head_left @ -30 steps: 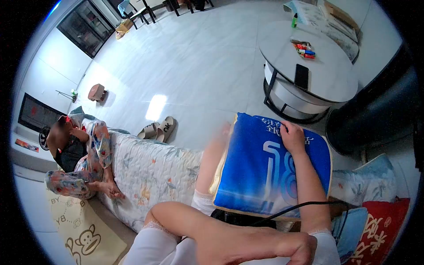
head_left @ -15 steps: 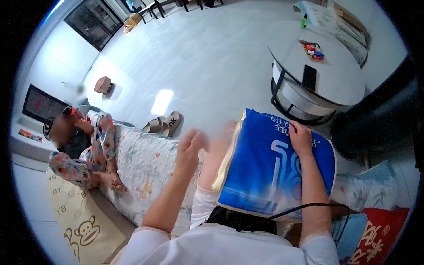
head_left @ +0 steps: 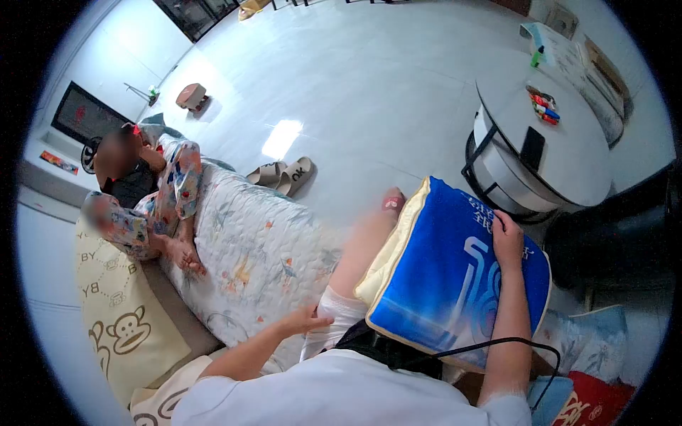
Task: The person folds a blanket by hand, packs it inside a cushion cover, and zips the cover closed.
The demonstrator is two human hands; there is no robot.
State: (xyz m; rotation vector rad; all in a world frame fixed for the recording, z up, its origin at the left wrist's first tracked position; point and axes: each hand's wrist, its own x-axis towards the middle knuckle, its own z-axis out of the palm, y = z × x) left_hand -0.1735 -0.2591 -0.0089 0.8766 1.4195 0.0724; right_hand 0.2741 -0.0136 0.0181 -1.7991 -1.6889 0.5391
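Observation:
My left hand (head_left: 305,321) is low at the centre, against the white shorts (head_left: 334,309) at my left thigh, its fingers stretched out and nothing visible in it. A large blue cushion (head_left: 433,270) with pale edging and printed characters lies over my lap and right leg. On its upper right part rests my right hand (head_left: 507,238), the fingers curled against the fabric; their undersides are hidden. A black cord (head_left: 490,343) runs across the cushion's lower edge and past my right forearm.
A person (head_left: 135,170) sits on the quilt-covered sofa (head_left: 249,248) at left. Slippers (head_left: 293,177) lie on the floor. The round table (head_left: 575,156) at right bears a phone (head_left: 532,148), small colourful packets (head_left: 544,106) and a green bottle (head_left: 538,57). A monkey-print cushion (head_left: 128,319) is at lower left.
My left hand first rose from close in front of me to beside my left leg, then came down to the shorts. The view has turned, and my right hand stays on the cushion.

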